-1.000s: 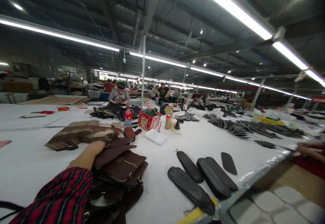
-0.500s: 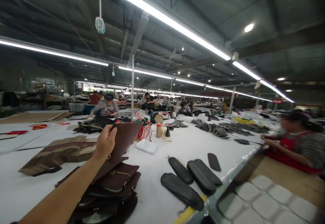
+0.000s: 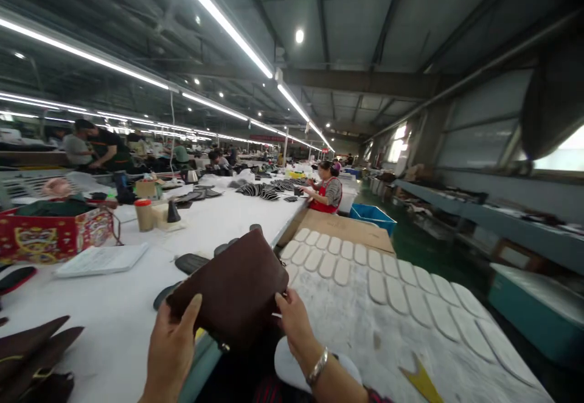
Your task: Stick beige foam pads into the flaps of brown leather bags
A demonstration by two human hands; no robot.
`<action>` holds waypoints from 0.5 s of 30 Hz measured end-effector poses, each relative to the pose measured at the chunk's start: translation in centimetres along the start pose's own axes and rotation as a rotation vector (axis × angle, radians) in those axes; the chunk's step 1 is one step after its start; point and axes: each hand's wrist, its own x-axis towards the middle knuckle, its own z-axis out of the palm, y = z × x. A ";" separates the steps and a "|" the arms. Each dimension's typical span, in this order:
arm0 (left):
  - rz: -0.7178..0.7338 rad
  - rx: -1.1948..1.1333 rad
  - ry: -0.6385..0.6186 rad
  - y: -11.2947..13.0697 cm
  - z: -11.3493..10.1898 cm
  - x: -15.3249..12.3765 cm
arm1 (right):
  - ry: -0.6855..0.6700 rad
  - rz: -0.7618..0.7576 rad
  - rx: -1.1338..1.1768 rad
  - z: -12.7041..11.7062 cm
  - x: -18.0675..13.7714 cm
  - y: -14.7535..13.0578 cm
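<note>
A dark brown leather piece [image 3: 232, 290] is held up in front of me with both hands. My left hand [image 3: 171, 345] grips its lower left edge, thumb on top. My right hand [image 3: 295, 325], with a bracelet on the wrist, pinches its right edge. More brown leather bag parts [image 3: 31, 354] lie at the lower left on the white table [image 3: 123, 324]. Black sole-shaped pieces [image 3: 189, 263] lie on the table just behind the held piece.
A board with rows of white oval pads [image 3: 387, 287] stands to my right. A red patterned box [image 3: 55, 232], a white booklet [image 3: 103, 259] and a bottle [image 3: 145, 214] sit on the table. A person in a red apron [image 3: 326, 190] works further down. A blue bin [image 3: 374, 215] stands on the floor.
My view has swung to the right. The left hand has lifted the brown piece off the stack and brought it in front of me, and the right hand has now taken its other edge.
</note>
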 end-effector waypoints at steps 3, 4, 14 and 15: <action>-0.043 0.207 -0.068 -2.3 0.3 -2.1 | 0.203 -0.255 -0.242 -3.2 0.4 0.8; -0.041 0.254 -0.067 -2.7 0.5 -2.7 | 0.254 -0.318 -0.312 -4.1 0.5 0.9; -0.096 0.313 -0.211 -4.1 2.5 -5.5 | 0.050 -0.046 0.349 -9.0 1.4 1.3; -0.140 0.275 -0.212 -4.1 2.5 -5.2 | -0.011 -0.025 0.458 -9.1 1.1 0.9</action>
